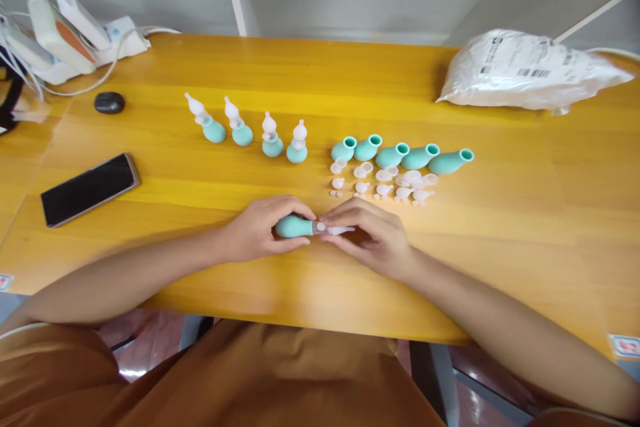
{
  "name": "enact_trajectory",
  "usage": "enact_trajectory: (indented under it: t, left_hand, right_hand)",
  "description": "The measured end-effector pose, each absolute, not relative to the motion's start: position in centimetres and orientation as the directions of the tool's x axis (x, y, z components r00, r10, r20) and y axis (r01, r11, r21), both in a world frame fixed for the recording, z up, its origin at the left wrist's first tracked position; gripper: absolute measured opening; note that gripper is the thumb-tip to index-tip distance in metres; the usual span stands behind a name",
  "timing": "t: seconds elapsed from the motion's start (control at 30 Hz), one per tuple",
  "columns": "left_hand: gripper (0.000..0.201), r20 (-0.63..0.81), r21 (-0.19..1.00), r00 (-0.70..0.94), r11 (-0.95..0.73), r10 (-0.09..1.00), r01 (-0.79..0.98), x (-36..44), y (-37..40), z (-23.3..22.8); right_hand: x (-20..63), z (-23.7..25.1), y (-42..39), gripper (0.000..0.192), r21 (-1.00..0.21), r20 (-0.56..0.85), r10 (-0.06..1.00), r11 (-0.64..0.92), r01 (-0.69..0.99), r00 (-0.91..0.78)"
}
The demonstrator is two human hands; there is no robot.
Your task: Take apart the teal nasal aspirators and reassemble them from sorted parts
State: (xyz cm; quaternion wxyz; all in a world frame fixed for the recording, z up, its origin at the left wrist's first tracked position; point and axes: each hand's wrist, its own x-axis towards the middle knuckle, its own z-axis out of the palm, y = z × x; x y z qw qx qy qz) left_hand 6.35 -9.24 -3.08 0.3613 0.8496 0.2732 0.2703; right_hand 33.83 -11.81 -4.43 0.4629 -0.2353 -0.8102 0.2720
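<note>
My left hand (260, 227) is wrapped around a teal rubber bulb (293, 227) that lies on its side, its neck facing right. A clear plastic collar and a pale nozzle tip (340, 230) continue from that neck, in line with it; the parts look like a baby's nasal aspirator. My right hand (375, 233) pinches the nozzle end between thumb and fingers. Whether the tip is fully seated I cannot tell. Beyond my right hand lie several loose teal bulbs (393, 156) with open necks, and below them rows of clear collars (363, 169) and small tips (383, 191).
Several assembled aspirators (243, 133) stand upright at the back, left of centre. A phone (90, 190) and a black mouse (109, 103) lie on the left. Chargers and cables (75, 33) crowd the far left corner. A white plastic bag (525, 73) rests at the back right.
</note>
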Motion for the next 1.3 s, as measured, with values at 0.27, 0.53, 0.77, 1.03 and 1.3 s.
enact_trajectory:
  t: [0.27, 0.53, 0.77, 1.03, 1.3]
  left_hand:
    - [0.04, 0.324, 0.766, 0.702, -0.611, 0.635, 0.199, 6.2, -8.9, -3.0]
    - [0.062, 0.341, 0.839, 0.621, -0.526, 0.706, 0.137, 6.3, -8.7, -4.0]
    - [0.022, 0.162, 0.892, 0.647, -0.391, 0.745, 0.228, 6.2, -9.2, -3.9]
    - [0.014, 0.262, 0.777, 0.683, -0.569, 0.682, 0.27, 6.4, -9.0, -4.4]
    - [0.012, 0.275, 0.728, 0.733, -0.633, 0.623, 0.265, 6.2, -8.9, -4.5]
  right_hand:
    - [34.3, -3.8, -11.4, 0.022, -0.706, 0.614, 0.676, 0.701, 0.101, -0.408]
    - [35.0, -3.6, -12.2, 0.013, -0.811, 0.539, 0.789, 0.58, 0.07, -0.296]
    - [37.4, 3.2, -10.2, 0.017, -0.484, 0.791, 0.588, 0.771, 0.414, -0.171]
    - [36.2, 9.3, -3.4, 0.005, -0.303, 0.87, 0.474, 0.731, 0.611, -0.136]
    - [31.7, 8.6, 3.1, 0.02, -0.361, 0.599, 0.6, 0.794, 0.49, -0.531]
